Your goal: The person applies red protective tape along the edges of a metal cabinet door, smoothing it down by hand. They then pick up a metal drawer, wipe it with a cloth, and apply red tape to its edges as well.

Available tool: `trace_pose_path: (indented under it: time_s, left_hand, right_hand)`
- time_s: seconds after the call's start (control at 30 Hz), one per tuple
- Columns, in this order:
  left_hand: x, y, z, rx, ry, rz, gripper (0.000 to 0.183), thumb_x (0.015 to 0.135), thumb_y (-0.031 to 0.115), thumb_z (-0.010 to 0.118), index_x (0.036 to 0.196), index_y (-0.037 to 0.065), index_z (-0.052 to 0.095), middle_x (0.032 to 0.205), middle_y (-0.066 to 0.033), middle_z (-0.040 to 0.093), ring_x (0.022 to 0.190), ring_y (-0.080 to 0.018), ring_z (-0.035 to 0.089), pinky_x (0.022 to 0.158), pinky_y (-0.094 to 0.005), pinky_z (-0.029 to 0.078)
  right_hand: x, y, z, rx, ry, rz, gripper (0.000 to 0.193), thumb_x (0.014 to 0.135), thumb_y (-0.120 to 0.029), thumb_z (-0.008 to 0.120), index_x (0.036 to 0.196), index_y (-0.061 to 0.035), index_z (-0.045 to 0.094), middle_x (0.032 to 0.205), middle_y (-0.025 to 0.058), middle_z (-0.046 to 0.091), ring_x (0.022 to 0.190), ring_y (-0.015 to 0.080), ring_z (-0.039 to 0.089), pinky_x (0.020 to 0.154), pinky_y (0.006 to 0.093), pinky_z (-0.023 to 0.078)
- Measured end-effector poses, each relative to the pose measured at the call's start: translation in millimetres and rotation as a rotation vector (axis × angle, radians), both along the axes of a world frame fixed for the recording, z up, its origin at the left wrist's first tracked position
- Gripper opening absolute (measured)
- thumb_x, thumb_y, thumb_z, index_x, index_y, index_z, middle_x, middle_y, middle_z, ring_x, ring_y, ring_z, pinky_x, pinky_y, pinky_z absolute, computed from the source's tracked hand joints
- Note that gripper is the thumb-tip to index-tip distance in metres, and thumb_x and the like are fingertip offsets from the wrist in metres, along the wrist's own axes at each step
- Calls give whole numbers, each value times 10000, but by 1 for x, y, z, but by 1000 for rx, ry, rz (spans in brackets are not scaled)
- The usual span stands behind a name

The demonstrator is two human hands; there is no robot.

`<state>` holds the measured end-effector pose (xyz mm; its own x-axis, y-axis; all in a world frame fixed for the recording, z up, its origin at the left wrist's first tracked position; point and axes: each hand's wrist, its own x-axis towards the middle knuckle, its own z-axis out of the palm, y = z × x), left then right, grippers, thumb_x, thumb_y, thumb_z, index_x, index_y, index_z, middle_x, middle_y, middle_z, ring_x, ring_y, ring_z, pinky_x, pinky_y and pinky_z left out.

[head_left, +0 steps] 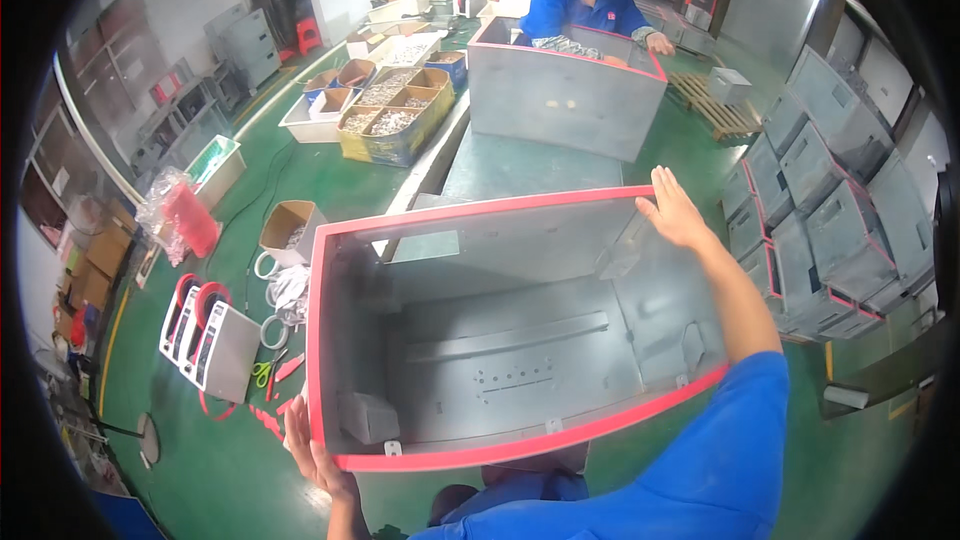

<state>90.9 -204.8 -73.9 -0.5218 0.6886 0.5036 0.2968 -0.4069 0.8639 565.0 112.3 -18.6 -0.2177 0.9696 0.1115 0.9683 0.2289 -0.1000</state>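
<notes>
In front of me is a large grey metal box (520, 305), its open side up and its rim edged with red-pink strip (316, 340). My right hand (675, 210) holds the far right corner, fingers along the outside and thumb by the rim. At the near left corner, my left hand (315, 455) presses against the outer wall, fingers stretched upward. The two hands hold the box between them at opposite corners. Inside, a long raised rib (508, 337) and several small holes show on the bottom.
Beyond, a co-worker (590, 0) leans over a similar box (560, 90). White tape dispensers (218, 352), green-handled scissors (263, 372) and a small carton (290, 230) lie to the left. Divided bins of small parts (395, 120) stand behind. Stacked metal boxes (835, 200) are at right.
</notes>
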Motion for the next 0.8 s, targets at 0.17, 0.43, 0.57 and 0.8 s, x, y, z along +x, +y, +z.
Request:
trace_pose_path:
  time_s: [0.17, 0.43, 0.57, 0.8]
  left_hand:
    - [-2, 7, -3, -34, 18, -55, 617, 894, 356, 378, 1293, -104, 280, 1305, -243, 358, 1212, -329, 371, 1004, -430, 299]
    - [-22, 2, -12, -31, 146, -227, 652, 887, 406, 416, 1373, 19, 219, 1339, -276, 269, 1241, -390, 314, 1009, -486, 267]
    - [-27, 12, 0, -11, 98, -389, 643, 881, 336, 453, 1373, 5, 206, 1386, -324, 150, 1281, -431, 237, 1023, -497, 244]
    - [-50, 39, 10, -50, 250, -351, 545, 874, 253, 409, 1320, -47, 319, 1327, -353, 282, 1239, -457, 316, 1013, -476, 280]
  right_hand:
    - [15, -66, 4, 57, 2, 99, 739, 879, -422, 433, 1342, 97, 183, 1420, 248, 168, 1334, 349, 145, 1084, 390, 148]
    - [5, -229, 21, -27, 226, -119, 632, 922, -411, 350, 1349, 43, 246, 1406, 212, 248, 1320, 322, 212, 1074, 375, 163]
    - [2, -261, 14, 180, 575, -357, 502, 956, -342, 315, 1272, 37, 407, 1281, 184, 449, 1214, 265, 406, 1017, 346, 279]
    - [10, -224, -17, 387, 1020, -700, 389, 959, -242, 338, 1134, 55, 519, 1089, 133, 561, 1005, 191, 532, 877, 297, 404]
